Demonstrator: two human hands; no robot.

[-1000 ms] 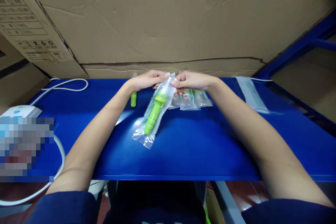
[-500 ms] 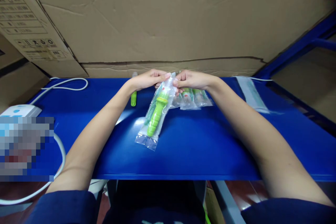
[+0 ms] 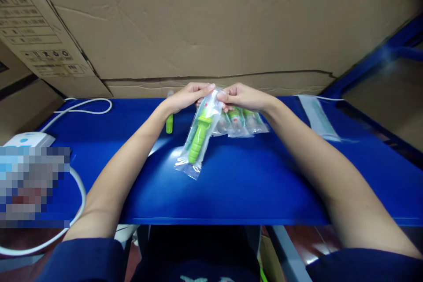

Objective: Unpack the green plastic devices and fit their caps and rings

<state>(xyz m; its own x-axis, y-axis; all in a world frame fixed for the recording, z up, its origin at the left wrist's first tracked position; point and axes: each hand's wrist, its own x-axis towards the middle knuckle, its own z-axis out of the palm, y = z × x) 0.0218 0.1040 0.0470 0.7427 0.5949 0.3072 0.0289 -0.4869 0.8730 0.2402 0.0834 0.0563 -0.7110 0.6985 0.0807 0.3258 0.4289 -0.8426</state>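
Holding a clear plastic bag (image 3: 189, 167) by its upper end with both hands, over the middle part of the blue table (image 3: 231, 189). With the left hand (image 3: 188, 96), pinching the upper left edge of the bag between thumb and bent forefinger. With the right hand (image 3: 244, 96), pinching in the same way the upper right edge, very near to the left fingertips. Behind the bag, mostly hidden, the remaining fingers of both hands; not possible to tell exactly their position. Inside the bag, well visible through the film, a green ribbed handle (image 3: 197, 141), with a wider collar toward the hands and a small red mark above this collar. Slanting down to the left, toward the front edge of the table; hard to tell whether touching its surface. Partly under the right hand, close side by side on the table, several similar bags (image 3: 237, 127) with green contents. Behind the left wrist, partly covered by it, a loose green object (image 3: 169, 124) with a clear top. Well apart, at far right, a flat white and teal packet (image 3: 319, 119). At far left, a white device (image 3: 31, 140) with blue marks.
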